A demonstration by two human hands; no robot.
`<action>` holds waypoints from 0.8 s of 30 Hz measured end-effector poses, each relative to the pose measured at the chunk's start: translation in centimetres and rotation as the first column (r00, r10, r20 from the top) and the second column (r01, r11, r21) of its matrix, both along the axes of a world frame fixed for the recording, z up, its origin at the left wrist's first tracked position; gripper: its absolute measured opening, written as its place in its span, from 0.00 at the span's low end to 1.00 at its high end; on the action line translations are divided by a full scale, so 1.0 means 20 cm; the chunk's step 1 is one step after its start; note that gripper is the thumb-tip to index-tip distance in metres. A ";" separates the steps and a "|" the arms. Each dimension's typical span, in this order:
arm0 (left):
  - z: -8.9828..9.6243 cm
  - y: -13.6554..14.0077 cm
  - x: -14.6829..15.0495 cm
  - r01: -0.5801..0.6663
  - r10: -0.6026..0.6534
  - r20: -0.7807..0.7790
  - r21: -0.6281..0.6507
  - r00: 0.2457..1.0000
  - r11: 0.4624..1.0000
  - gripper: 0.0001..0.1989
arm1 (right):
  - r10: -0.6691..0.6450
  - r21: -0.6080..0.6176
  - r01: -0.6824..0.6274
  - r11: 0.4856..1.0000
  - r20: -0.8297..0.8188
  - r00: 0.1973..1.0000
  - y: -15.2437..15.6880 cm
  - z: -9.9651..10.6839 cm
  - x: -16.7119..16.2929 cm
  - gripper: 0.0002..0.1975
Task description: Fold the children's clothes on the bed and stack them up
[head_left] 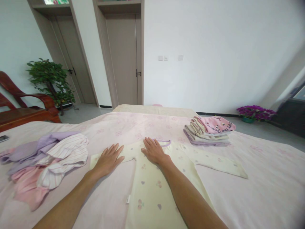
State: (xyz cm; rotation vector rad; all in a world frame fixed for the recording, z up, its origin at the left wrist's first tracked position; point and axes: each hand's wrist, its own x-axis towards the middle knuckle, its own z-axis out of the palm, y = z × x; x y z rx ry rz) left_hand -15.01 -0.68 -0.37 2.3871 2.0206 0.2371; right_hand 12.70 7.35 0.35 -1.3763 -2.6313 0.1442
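Nearest you, the pale yellow shirt (149, 190) runs up the pink floral cover (262, 197), lying flat, its white tag (128, 199) poking out at the left side seam. Up to your hands now: the left hand (108, 160) is palm down on the shirt's left sleeve (130, 152), the right hand (154, 151) palm down on its upper body, just beside the lilac collar (166, 144). Your fingers (149, 143) are extended and pinching nothing; the cloth lies directly beneath them, in contact. This looks like the smoothing step, and it's well along, with the right sleeve (221, 162) stretched out too. Moving that fabric would call for lifting the palms and curling the fingers around an edge. Off to your left sits a loose clothes pile (64, 156), apart from your hand; beyond the right sleeve, a folded stack (207, 136). Farther out, it's a wooden bench (30, 116), purple flowers (256, 113), a leafy plant (50, 79), and a closed door (121, 57) at the back.
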 end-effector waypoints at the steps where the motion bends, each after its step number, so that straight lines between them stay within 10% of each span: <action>1: 0.00 0.00 -0.01 -0.029 0.029 -0.005 -0.002 1.000 1.000 0.33 | 0.004 0.001 -0.004 1.000 -0.006 1.000 0.00 0.00 0.00 0.34; 18: -0.06 0.06 -0.06 -0.193 0.193 -0.055 -0.002 0.980 0.981 0.34 | -0.247 0.025 0.250 0.968 -0.086 0.965 0.08 0.01 0.21 0.30; 24: -0.06 0.05 -0.04 -0.232 0.233 -0.091 0.022 0.968 0.973 0.33 | -0.509 0.109 0.533 0.839 -0.189 0.840 0.12 0.07 0.37 0.31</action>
